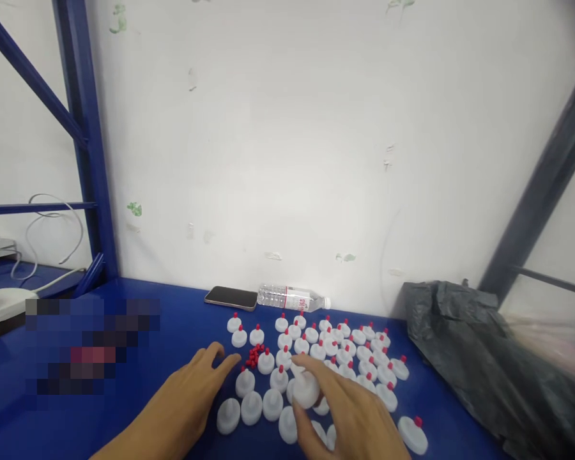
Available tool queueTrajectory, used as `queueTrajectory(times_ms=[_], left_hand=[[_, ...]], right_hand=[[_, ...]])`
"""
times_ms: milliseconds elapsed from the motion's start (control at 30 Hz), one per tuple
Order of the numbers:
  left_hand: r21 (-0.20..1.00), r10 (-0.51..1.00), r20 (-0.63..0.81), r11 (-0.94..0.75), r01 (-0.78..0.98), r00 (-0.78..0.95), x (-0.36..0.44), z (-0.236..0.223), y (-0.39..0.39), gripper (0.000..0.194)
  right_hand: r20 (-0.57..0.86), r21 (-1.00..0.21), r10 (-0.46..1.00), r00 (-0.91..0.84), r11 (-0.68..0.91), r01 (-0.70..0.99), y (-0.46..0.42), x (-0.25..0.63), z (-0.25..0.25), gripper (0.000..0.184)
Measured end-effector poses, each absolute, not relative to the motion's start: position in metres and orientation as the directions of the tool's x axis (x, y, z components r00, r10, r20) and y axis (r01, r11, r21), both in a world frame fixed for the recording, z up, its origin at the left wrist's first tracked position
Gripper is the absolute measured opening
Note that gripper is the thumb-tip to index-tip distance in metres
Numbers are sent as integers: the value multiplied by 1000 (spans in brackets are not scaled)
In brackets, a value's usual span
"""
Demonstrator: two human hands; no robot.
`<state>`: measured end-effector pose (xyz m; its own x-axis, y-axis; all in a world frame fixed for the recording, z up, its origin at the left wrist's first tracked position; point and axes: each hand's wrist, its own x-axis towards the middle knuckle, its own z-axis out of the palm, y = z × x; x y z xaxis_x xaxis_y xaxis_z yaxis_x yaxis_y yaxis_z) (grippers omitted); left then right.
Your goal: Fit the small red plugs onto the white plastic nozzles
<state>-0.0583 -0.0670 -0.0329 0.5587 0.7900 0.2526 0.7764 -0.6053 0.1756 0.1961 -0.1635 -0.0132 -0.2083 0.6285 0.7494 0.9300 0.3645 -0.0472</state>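
Observation:
My right hand grips a white nozzle cap between thumb and fingers, its spout pointing up and bare of any red tip. My left hand hovers with thumb and forefinger apart, just left of a small pile of red tips. Many white nozzle caps with red tips stand upright beyond and to the right of that pile. Closer to me sit several white nozzle caps without tips; my right hand hides some of these.
Everything stands on a blue tabletop. Against the wall lie a phone and a clear bottle on its side. A dark plastic bag covers the right side. A blue metal post rises at left, near a white power strip.

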Motion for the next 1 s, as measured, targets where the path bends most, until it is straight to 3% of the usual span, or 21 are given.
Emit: queueTrajectory(times_ms=[133,300,467,533,700,800,1000], left_hand=[[256,736,244,-677,690,632,-53,-27,-53,41],[318,697,282,-716,621,659,-46,-39,-39,27],[361,715,334,-699,618,614,-49,-45,-35,21],[361,717,395,-696,621,574,-53,-41,-38,22],[464,721,510,-689,556,468,-50,-18,-64,20],[562,688,563,-725,398,459,-39,-10,-85,13],[586,591,628,-787,192,506,-19,-10,-104,12]], right_hand=[[729,-173,671,-137,374,911,-163,199,-8,55],[740,-147,651,-168,400,904,-164,201,-4,53],[723,-304,690,27,283,910,-164,186,-11,29],[706,-332,706,51,267,904,-164,182,-15,28],[679,-306,734,-13,300,903,-164,186,-16,33],[648,-252,751,-128,370,894,-163,191,-13,34],[683,-180,692,-235,470,864,-163,192,-9,36]])
